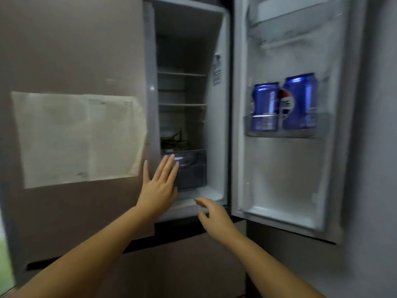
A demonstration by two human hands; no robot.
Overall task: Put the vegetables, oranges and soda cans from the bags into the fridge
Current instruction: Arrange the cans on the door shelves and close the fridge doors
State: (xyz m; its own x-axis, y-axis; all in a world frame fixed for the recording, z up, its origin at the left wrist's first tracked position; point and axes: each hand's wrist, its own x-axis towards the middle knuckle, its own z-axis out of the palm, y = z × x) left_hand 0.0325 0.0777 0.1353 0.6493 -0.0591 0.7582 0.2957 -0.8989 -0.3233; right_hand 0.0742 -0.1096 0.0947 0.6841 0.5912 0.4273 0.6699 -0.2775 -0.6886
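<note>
The fridge (217, 130) stands open, its door (285, 168) swung to the right. Two blue soda cans (265, 106) (299, 102) stand side by side in the door rack (283, 133). Dark green vegetables (174, 140) lie on the lowest shelf, above the clear crisper drawer (193, 171). My left hand (160, 186) is flat with straight fingers, fingertips at the drawer's left front. My right hand (214, 216) hovers lower, near the fridge's bottom edge, fingers loosely bent and holding nothing. No bags or oranges are in sight.
Glass shelves (181, 74) (182, 104) sit higher in the fridge. A sheet of paper (79, 138) is stuck on the fridge's brown side panel. A second, shut compartment (182, 265) lies below the open one. A grey wall (378, 147) rises at the right.
</note>
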